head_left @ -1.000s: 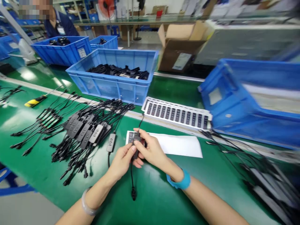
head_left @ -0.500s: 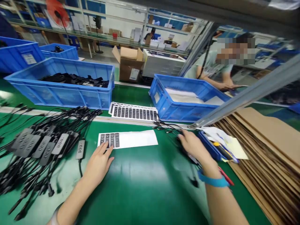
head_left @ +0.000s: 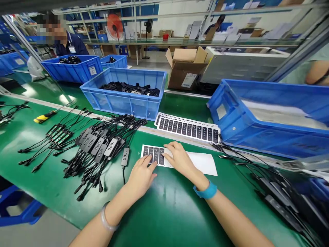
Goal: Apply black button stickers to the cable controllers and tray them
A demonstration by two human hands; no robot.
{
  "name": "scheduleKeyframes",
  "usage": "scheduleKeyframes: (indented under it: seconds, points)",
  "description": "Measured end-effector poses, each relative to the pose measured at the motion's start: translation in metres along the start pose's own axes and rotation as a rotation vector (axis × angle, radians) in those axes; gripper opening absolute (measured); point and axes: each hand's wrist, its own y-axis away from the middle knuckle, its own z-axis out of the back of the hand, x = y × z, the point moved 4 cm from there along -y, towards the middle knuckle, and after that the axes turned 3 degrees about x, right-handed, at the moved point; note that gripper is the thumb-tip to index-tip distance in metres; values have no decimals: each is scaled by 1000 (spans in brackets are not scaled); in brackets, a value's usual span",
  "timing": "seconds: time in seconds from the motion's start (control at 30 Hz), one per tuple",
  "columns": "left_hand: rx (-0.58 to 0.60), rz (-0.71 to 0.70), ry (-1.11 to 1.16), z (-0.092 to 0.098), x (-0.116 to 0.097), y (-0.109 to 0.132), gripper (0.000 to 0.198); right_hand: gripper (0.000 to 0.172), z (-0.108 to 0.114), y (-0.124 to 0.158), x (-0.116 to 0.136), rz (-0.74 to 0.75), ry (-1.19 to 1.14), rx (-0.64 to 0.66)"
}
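Observation:
A white label sheet point(head_left: 203, 163) with several dark rectangular stickers point(head_left: 155, 155) at its left end lies on the green table before me. My left hand point(head_left: 141, 175) rests on its lower left edge, fingers stretched out over the stickers' lower ends. Over the middle of the sheet is my right hand point(head_left: 179, 158), its bent thumb and index finger at the rightmost sticker's edge with a small gap between their tips. A single grey cable box point(head_left: 125, 156) with its cable lies left of the sheet. Beyond it is a heap of similar boxes point(head_left: 97, 148) with black cables.
Several sticker sheets point(head_left: 187, 127) lie behind, between a blue bin of black parts point(head_left: 123, 99) and a blue bin with white contents point(head_left: 277, 133). Green circuit boards with cables point(head_left: 59, 134) and a yellow-black screwdriver point(head_left: 45, 116) are at left. More cabled boxes point(head_left: 282, 209) lie at right.
My right hand has moved left from the cables at the right to the sticker sheet. My left hand stays on the sheet's edge. The view has turned left.

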Motion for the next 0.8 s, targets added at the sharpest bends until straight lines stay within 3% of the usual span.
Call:
scheduleKeyframes:
  seconds: [0.07, 0.23, 0.3, 0.4, 0.53, 0.67, 0.73, 0.8]
  points:
    - [11, 5, -39, 0, 0, -1, 40, 13, -3, -3, 5, 35, -17, 21]
    - [35, -19, -227, -2, -2, -1, 43, 21, 3, -6, -8, 60, 155, 3]
    - [35, -25, -276, -2, -3, -1, 43, 27, -2, -6, -15, 52, 279, 27]
    - [29, -26, -295, -3, -3, -1, 43, 21, -13, -2, -16, 91, 286, 79]
    - [31, -25, -276, -5, -3, -1, 41, 14, -2, 5, 1, 121, 46, -9]
    - [17, -21, -227, 5, -2, -3, 34, 11, 35, 1, 29, 105, -294, -147]
    - [-34, 90, -278, 20, 5, -3, 30, 9, 52, -3, 40, 79, -446, -212]
    - [-104, 305, -415, 39, 16, -1, 29, 8, 62, -8, 48, 47, -582, -251]
